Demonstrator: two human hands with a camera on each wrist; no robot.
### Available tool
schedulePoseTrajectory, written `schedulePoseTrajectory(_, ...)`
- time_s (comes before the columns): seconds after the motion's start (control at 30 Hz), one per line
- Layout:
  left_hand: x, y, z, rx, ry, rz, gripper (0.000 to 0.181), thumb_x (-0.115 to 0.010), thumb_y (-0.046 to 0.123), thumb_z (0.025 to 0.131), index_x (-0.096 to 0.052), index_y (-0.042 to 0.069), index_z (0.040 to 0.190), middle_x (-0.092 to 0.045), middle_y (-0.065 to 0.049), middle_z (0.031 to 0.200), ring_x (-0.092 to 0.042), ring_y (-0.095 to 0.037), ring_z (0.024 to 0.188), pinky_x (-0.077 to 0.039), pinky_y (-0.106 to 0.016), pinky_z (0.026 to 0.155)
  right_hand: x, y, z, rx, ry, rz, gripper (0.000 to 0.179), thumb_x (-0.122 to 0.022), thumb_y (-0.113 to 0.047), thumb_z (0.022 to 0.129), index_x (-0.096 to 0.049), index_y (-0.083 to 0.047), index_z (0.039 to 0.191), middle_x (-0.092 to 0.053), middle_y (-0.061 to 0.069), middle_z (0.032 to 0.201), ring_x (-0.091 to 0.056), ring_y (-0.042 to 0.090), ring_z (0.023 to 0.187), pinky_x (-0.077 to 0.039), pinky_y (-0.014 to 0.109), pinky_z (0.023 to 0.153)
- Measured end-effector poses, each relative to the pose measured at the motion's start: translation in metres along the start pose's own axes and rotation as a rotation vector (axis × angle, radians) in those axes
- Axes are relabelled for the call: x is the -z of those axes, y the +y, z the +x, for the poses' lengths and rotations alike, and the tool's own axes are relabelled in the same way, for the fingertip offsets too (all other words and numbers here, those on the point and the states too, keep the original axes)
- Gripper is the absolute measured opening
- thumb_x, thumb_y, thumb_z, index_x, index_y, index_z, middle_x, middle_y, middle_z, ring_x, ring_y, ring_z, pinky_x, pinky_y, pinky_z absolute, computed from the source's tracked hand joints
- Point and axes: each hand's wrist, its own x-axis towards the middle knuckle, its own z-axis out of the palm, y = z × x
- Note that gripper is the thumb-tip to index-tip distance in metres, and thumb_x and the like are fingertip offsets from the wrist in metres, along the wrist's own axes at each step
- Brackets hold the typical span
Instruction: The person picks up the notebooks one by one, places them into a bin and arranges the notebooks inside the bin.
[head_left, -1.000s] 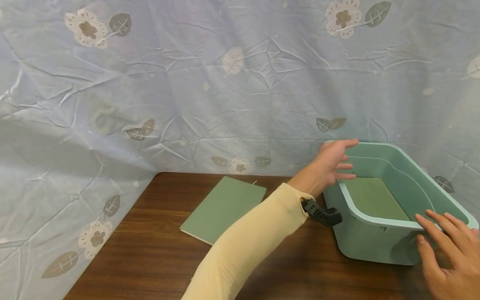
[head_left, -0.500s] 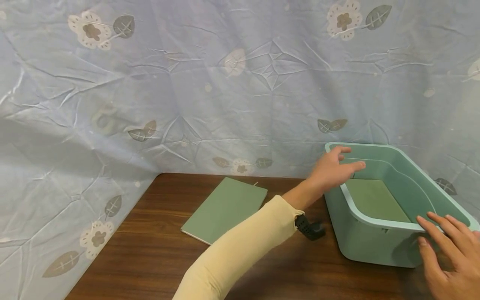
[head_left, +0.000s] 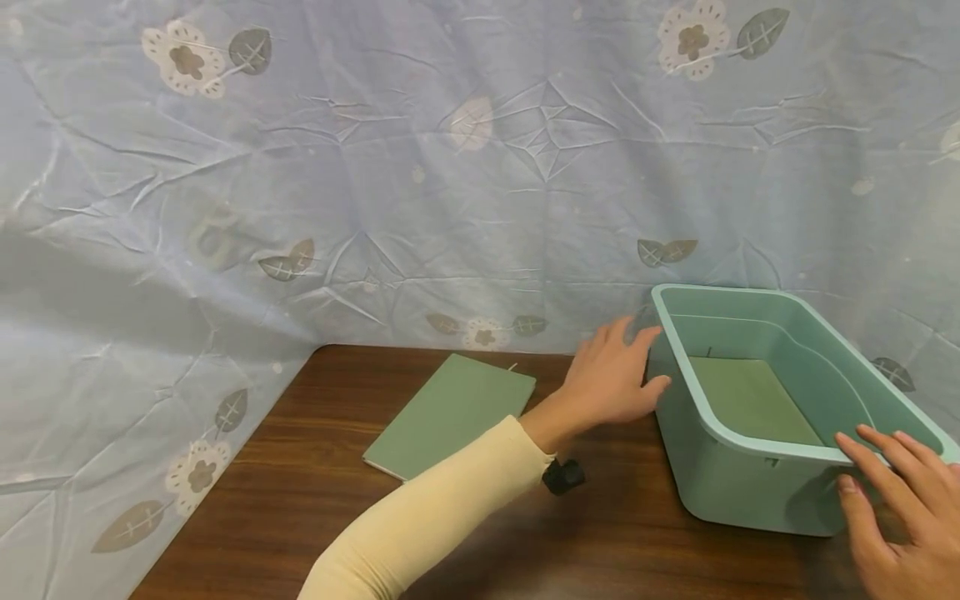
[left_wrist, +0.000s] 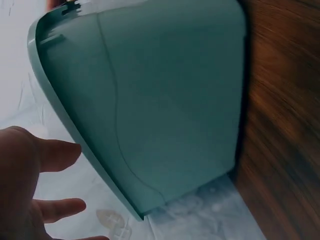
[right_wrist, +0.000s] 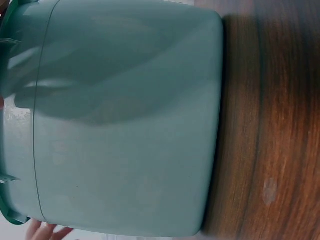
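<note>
My left hand [head_left: 611, 379] is over the table just left of the teal plastic bin [head_left: 757, 492], fingers spread, holding nothing. In the left wrist view its thumb [left_wrist: 60, 154] overlaps the bin's rim. My right hand [head_left: 903, 504] rests at the bin's near right rim, fingers fairly straight over the edge, thumb against the outer wall. A green notebook [head_left: 746, 396] lies flat on the bin's floor, a thin ribbon end showing behind it. Another green notebook [head_left: 453, 412] lies on the table, its near edge partly hidden by the left sleeve [head_left: 442, 517].
The dark wooden table [head_left: 285, 500] carries the bin at its right. A pale cloth [head_left: 450, 217] with flowers and leaves hangs behind the table and along its left side. A black strap piece [head_left: 564, 477] sits at the left cuff.
My left hand has drawn back leftward from over the bin's left rim to above the table beside it. The right hand, bin and both notebooks have stayed put.
</note>
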Motion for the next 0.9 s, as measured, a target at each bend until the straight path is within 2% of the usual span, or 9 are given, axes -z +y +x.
schedulePoseTrajectory(0.1, -0.002, -0.007, -0.005, 0.025, 0.0, 0.089, 0.066, -0.046, 0.056, 0.099, -0.022, 0.035, 0.156, -0.022, -0.005, 0.162, -0.031, -0.026, 0.147, -0.039, -0.046, 0.114, -0.001, 0.007, -0.001, 0.007, -0.012, -0.004, 0.038, -0.059, -0.027, 0.097, -0.072, 0.004, 0.112, -0.067, 0.017, 0.126, -0.055, 0.019, 0.13, -0.036, 0.037, 0.118)
schedulePoseTrajectory(0.23, -0.002, -0.018, -0.013, 0.046, -0.003, 0.152, 0.071, -0.044, 0.059, 0.099, -0.013, 0.036, 0.158, -0.01, -0.009, 0.166, -0.021, -0.032, 0.152, -0.035, -0.054, 0.117, 0.0, 0.016, -0.001, 0.039, -0.033, -0.019, 0.039, -0.058, -0.028, 0.097, -0.071, 0.006, 0.113, -0.067, 0.021, 0.125, -0.056, 0.026, 0.13, -0.036, 0.043, 0.118)
schedulePoseTrajectory(0.37, 0.001, -0.032, -0.022, 0.069, -0.024, 0.15, 0.07, -0.041, 0.061, 0.099, -0.01, 0.038, 0.158, -0.005, -0.01, 0.167, -0.013, -0.035, 0.153, -0.028, -0.061, 0.118, -0.002, 0.016, 0.001, 0.103, -0.022, -0.012, 0.041, -0.057, -0.027, 0.098, -0.07, 0.009, 0.111, -0.068, 0.025, 0.119, -0.059, 0.029, 0.126, -0.039, 0.045, 0.116)
schedulePoseTrajectory(0.53, 0.005, -0.051, -0.036, 0.114, -0.041, 0.134, 0.069, -0.038, 0.062, 0.099, -0.01, 0.039, 0.158, -0.003, -0.011, 0.167, -0.006, -0.04, 0.153, -0.02, -0.067, 0.118, -0.001, 0.016, 0.001, 0.086, -0.047, -0.029, 0.042, -0.057, -0.028, 0.099, -0.07, 0.008, 0.113, -0.067, 0.025, 0.121, -0.058, 0.03, 0.127, -0.038, 0.044, 0.116)
schedulePoseTrajectory(0.77, 0.008, -0.079, -0.053, 0.166, -0.042, 0.145, 0.069, -0.035, 0.063, 0.1, -0.009, 0.038, 0.159, -0.004, -0.013, 0.167, -0.007, -0.042, 0.153, -0.017, -0.071, 0.116, 0.0, 0.019, 0.002, 0.1, -0.073, -0.026, 0.042, -0.056, -0.029, 0.099, -0.07, 0.008, 0.114, -0.067, 0.028, 0.118, -0.058, 0.027, 0.127, -0.038, 0.045, 0.116)
schedulePoseTrajectory(0.9, 0.009, -0.09, -0.06, 0.19, -0.033, 0.121, 0.069, -0.037, 0.062, 0.099, -0.013, 0.037, 0.159, -0.006, -0.013, 0.167, -0.006, -0.044, 0.152, -0.015, -0.073, 0.116, 0.003, 0.02, -0.001, 0.054, -0.1, -0.051, 0.043, -0.054, -0.031, 0.1, -0.069, 0.005, 0.117, -0.066, 0.026, 0.124, -0.055, 0.032, 0.129, -0.035, 0.044, 0.118)
